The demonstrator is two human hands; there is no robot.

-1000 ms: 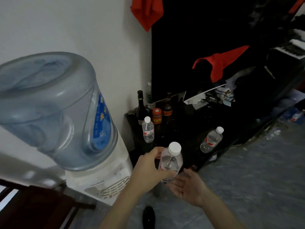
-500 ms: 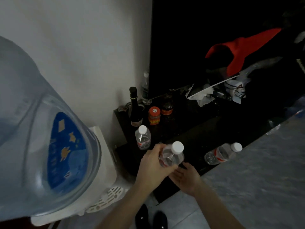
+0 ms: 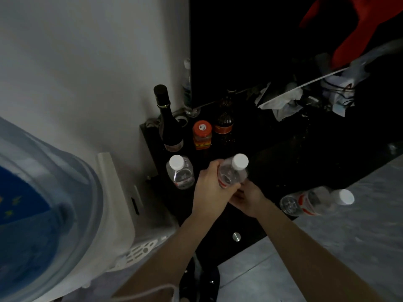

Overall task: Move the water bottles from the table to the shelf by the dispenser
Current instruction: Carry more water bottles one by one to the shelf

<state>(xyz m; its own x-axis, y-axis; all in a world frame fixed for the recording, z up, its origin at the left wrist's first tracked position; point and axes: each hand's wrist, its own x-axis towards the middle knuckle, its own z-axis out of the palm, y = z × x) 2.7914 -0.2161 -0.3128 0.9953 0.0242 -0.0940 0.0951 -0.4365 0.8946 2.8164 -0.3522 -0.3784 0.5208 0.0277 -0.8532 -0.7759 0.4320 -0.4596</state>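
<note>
One water bottle (image 3: pixel 232 171) sits gripped in the left hand (image 3: pixel 212 190), right hand (image 3: pixel 247 198) beneath.

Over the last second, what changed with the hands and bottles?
The left hand carried its water bottle forward over the black shelf, close beside the standing bottle. The right hand closed in under it. Unchanged: left grip, standing bottle, the bottle lying on its side.

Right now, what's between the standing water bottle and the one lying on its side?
The head view shows a third bottle, gripped by the left hand, with the right hand underneath.
</note>
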